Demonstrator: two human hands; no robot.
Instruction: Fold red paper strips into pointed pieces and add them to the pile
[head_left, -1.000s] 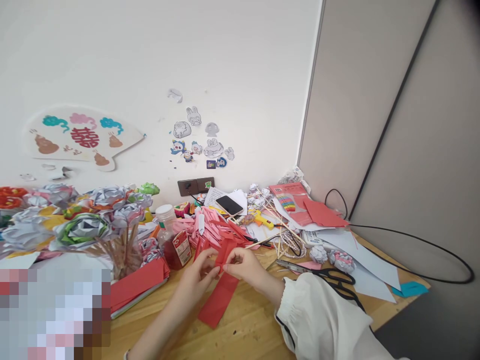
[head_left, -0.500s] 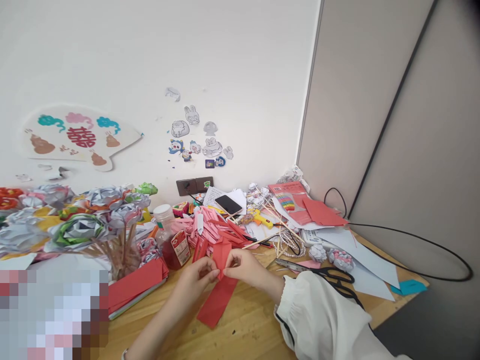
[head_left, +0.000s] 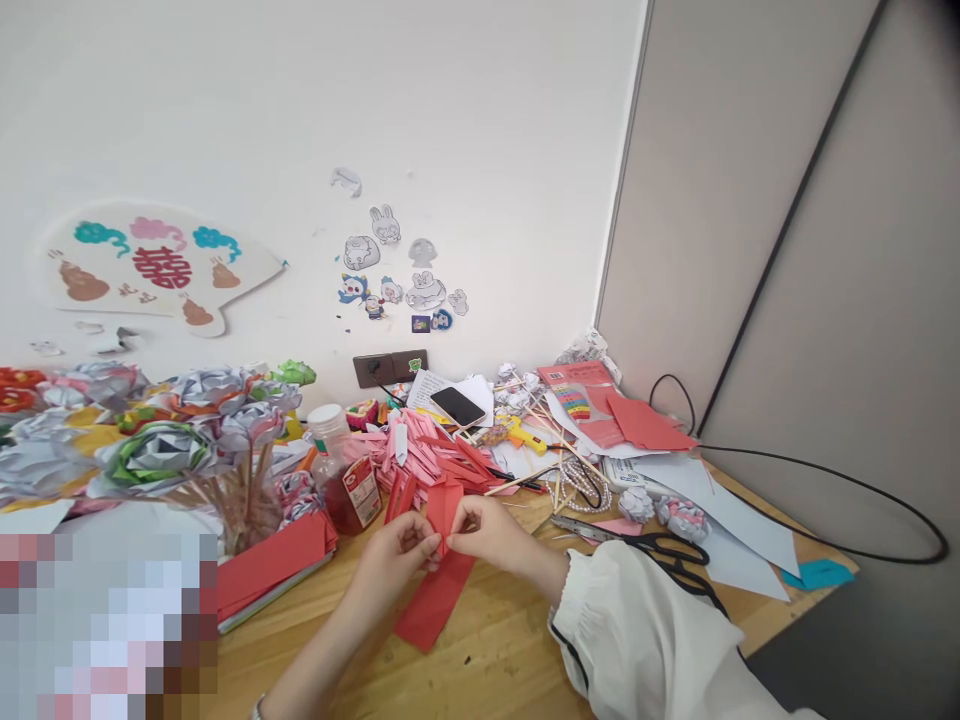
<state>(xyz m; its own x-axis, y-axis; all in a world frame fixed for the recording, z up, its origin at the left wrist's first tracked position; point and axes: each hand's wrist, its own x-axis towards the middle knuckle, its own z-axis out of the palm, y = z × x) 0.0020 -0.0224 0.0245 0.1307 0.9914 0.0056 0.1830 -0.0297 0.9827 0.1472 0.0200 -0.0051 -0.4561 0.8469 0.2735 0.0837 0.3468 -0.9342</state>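
Between my two hands is a folded piece of red paper (head_left: 444, 503), creased down its middle. My left hand (head_left: 405, 550) pinches its lower left edge between thumb and fingers. On the other side, my right hand (head_left: 484, 532) pinches the lower right edge, the thumbs nearly meeting at the bottom point. Under the hands a flat red paper strip (head_left: 435, 608) lies slanted on the wooden table (head_left: 360, 680); whether it joins the folded piece is hidden. Just beyond the fingers lies a heap of folded pink and red paper strips (head_left: 401, 455).
Black-handled scissors (head_left: 667, 548) lie by my right sleeve. A stack of red paper (head_left: 274, 570) and a jar (head_left: 326, 445) stand left, near paper flowers (head_left: 161, 460). Behind are a phone (head_left: 457, 406) and a yellow glue gun (head_left: 527, 436). A black cable (head_left: 832, 465) loops at right.
Both hands keep their pinch on the folded red paper in almost the same place. The view has shifted only very slightly.
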